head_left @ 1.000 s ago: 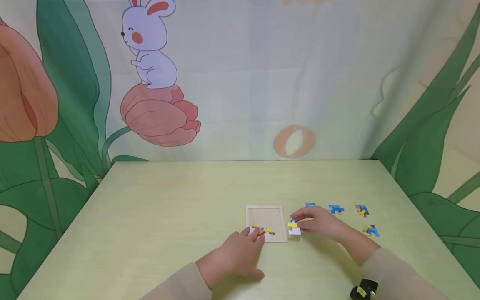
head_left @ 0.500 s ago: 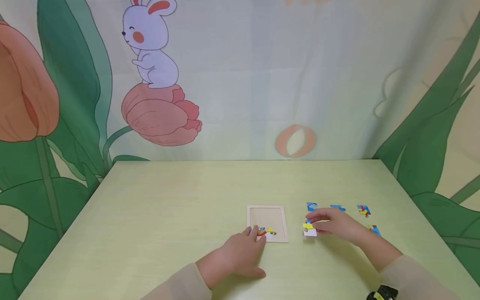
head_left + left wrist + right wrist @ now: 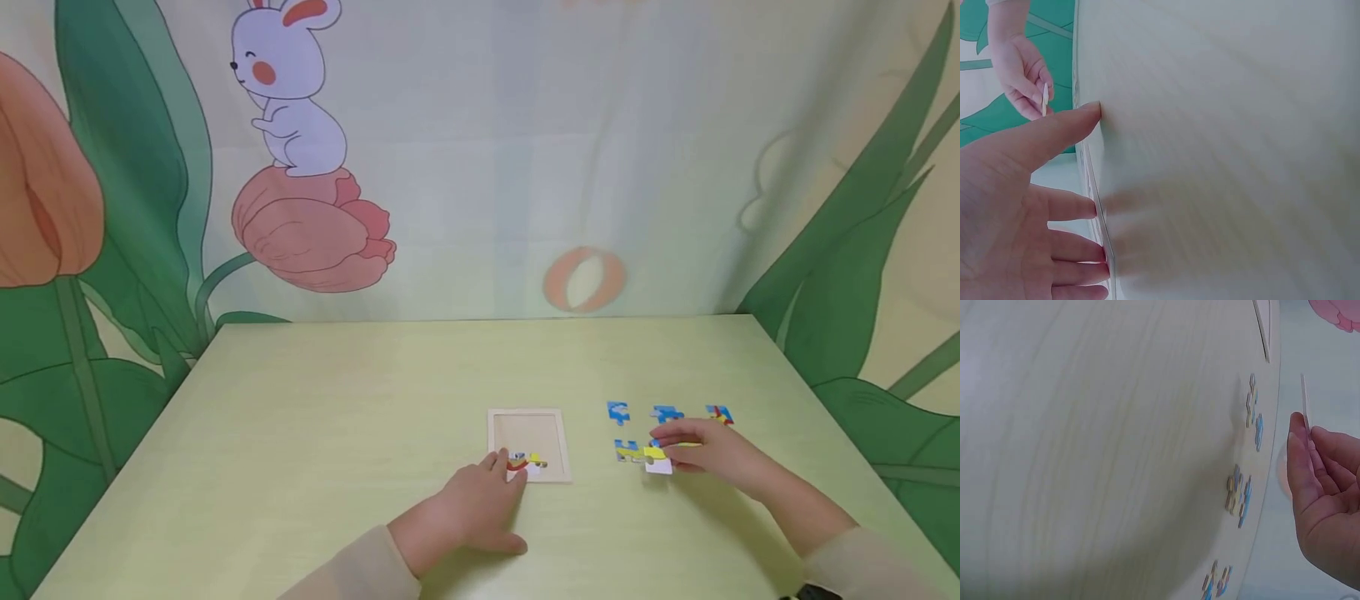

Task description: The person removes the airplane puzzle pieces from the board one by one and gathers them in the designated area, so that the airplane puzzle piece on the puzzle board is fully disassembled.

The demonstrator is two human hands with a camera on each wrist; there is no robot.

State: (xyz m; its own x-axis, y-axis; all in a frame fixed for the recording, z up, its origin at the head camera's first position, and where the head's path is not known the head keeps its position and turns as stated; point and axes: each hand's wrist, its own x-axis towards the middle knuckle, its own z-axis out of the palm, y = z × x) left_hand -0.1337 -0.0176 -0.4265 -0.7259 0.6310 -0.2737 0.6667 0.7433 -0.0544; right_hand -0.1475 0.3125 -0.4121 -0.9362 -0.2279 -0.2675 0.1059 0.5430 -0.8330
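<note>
My right hand [image 3: 708,454] pinches a jigsaw puzzle piece [image 3: 658,464], blue, yellow and white, between thumb and fingers. It is held above the table, to the right of a wooden puzzle tray [image 3: 566,450]. In the right wrist view the piece [image 3: 1305,403] appears edge-on, clear of the tabletop. My left hand [image 3: 480,504] rests at the tray's lower left with fairly straight fingers, the fingertips touching its edge. Joined colourful pieces [image 3: 536,462] lie along the tray's bottom; the fingers hide part of them.
Loose pieces lie right of the tray: a blue one [image 3: 618,412], another blue one [image 3: 666,413], a red and blue one [image 3: 718,414] and a yellow and blue one [image 3: 627,451]. A printed curtain [image 3: 450,167] hangs behind the table [image 3: 300,442].
The right hand has moved rightward, away from the tray, with the puzzle piece in its fingers. A yellow and blue loose piece it covered now shows. The left hand stays at the tray.
</note>
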